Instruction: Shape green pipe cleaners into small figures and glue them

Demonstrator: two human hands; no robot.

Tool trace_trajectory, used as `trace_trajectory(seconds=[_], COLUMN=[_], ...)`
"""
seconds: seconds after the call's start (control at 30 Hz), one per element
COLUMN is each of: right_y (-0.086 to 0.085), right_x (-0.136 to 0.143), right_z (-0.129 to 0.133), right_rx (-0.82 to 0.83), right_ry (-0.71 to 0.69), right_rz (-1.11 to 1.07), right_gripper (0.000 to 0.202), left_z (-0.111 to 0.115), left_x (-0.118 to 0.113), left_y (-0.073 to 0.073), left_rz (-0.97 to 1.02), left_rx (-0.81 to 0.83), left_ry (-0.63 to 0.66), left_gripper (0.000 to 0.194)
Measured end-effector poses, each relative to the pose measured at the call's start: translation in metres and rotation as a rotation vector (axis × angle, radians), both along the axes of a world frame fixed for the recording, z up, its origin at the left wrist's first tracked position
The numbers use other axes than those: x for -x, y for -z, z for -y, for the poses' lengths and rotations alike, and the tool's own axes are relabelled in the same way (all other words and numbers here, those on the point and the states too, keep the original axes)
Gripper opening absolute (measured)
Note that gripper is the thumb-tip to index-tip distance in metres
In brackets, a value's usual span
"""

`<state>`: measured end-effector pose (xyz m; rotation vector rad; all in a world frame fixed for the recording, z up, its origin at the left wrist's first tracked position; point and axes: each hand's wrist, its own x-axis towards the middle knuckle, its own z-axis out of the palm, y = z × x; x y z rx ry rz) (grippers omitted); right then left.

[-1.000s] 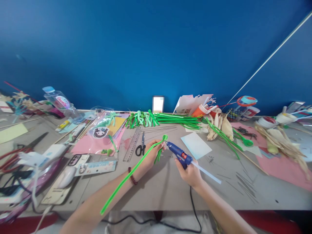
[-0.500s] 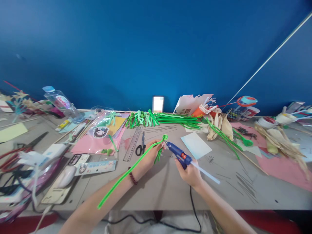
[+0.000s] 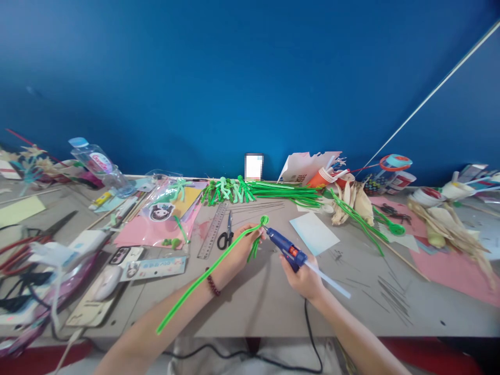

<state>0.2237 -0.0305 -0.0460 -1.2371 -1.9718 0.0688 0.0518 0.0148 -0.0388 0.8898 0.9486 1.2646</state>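
Observation:
My left hand (image 3: pixel 241 245) is closed on a green pipe cleaner (image 3: pixel 195 285), whose long tail runs back over my forearm. Its far end curls into a small coil above my fingertips, and shorter green pieces hang below them. In my right hand (image 3: pixel 304 278) is a blue hot glue gun (image 3: pixel 285 246) with a clear glue stick protruding from its back. The gun's metal nozzle points at the coil and appears to touch it or nearly so. My fingers hide the trigger.
Scissors (image 3: pixel 225 237) and a clear ruler (image 3: pixel 213 232) lie left of my hands. Bundled green pipe cleaners (image 3: pixel 285 191) run along the back. White paper (image 3: pixel 314 233) and thin wires (image 3: pixel 394 301) lie to the right. The gun's black cord (image 3: pixel 308 325) drops over the front edge.
The glue stick and the back of the gun have shifted very slightly. Both hands otherwise keep their positions.

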Motion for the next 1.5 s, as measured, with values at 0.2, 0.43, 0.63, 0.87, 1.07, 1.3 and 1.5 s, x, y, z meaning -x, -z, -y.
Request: trace_trajectory(seconds=[0.2, 0.43, 0.63, 0.87, 1.07, 1.3, 1.5], right_y=[0.0, 0.003, 0.0, 0.002, 0.008, 0.005, 0.003], right_x=[0.001, -0.001, 0.0, 0.0, -0.003, -0.001, -0.001], right_z=[0.001, 0.0, 0.0, -0.001, -0.002, -0.001, 0.0], right_rx=[-0.002, 0.01, 0.019, 0.001, 0.026, 0.043, 0.076], right_ry=[0.009, 0.001, 0.008, 0.023, 0.023, 0.01, 0.006], right_rz=[-0.014, -0.005, -0.03, 0.001, -0.007, -0.052, -0.091], right_gripper=[0.026, 0.026, 0.025, 0.026, 0.024, 0.026, 0.025], left_z=[0.0, 0.002, -0.004, -0.005, -0.003, -0.003, -0.002], left_x=[-0.001, 0.0, -0.001, -0.001, -0.002, -0.001, -0.001], left_y=[-0.003, -0.013, -0.002, 0.0, -0.002, -0.003, -0.005], left_rz=[-0.01, 0.002, 0.043, 0.04, 0.04, 0.052, 0.059], left_rx=[0.009, -0.026, 0.033, 0.069, 0.05, 0.015, -0.015], left_ry=[-0.023, 0.005, -0.012, -0.042, -0.043, -0.018, -0.013], left_gripper=[0.022, 0.021, 0.019, 0.021, 0.022, 0.021, 0.022])
